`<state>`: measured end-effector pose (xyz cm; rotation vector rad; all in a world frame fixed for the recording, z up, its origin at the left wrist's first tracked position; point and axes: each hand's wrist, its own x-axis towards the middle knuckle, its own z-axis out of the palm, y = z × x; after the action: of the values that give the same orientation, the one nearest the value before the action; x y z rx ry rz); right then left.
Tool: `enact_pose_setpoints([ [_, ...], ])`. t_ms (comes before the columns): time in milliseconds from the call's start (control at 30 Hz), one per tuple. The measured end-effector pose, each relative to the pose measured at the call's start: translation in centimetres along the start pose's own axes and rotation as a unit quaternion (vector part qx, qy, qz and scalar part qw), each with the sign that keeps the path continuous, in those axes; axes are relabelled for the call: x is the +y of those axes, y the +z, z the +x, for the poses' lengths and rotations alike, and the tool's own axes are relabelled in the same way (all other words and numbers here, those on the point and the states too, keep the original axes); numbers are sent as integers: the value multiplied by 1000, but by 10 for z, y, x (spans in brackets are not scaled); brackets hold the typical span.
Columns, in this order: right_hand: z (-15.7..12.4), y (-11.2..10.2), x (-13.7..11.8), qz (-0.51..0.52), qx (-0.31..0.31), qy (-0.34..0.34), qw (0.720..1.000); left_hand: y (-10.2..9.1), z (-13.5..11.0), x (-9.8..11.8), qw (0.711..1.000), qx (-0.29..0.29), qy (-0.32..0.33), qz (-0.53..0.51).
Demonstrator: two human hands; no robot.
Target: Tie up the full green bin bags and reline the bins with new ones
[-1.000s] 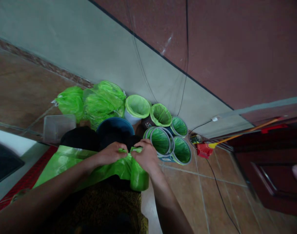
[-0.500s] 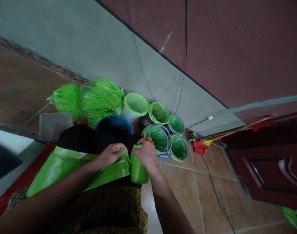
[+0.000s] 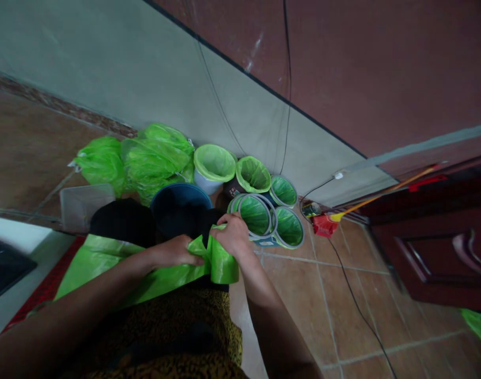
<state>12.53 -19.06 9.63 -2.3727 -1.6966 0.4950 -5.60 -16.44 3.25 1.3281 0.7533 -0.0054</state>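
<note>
A bright green plastic bag [image 3: 106, 271] lies spread across my lap, with one end bunched into a thick fold [image 3: 223, 266]. My left hand [image 3: 173, 251] grips the bag's edge near that fold. My right hand [image 3: 233, 235] clamps the bunched part from above. Just beyond my hands sits a black object [image 3: 121, 223], partly hidden behind the bag, and past it a dark blue bucket [image 3: 180, 196]. Several buckets lined with green bags [image 3: 254, 215] stand close beyond my right hand.
Bulging green bags [image 3: 157, 160] and a clear plastic box [image 3: 86, 208] sit against the grey wall [image 3: 106, 68]. A red dustpan [image 3: 324, 225] with an orange handle lies on the tiled floor [image 3: 343, 310]. A black cable crosses the tiles near a dark wooden door [image 3: 433, 247].
My left hand has slid left and down along the bag, away from my right hand. The fold has grown shorter, and the whole view has shifted slightly left.
</note>
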Motion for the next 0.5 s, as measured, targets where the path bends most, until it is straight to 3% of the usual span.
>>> enact_pose_setpoints([
  [500, 0, 0, -2, -7, 7, 8, 1000, 1, -14, -4, 999, 32, -3, -36],
])
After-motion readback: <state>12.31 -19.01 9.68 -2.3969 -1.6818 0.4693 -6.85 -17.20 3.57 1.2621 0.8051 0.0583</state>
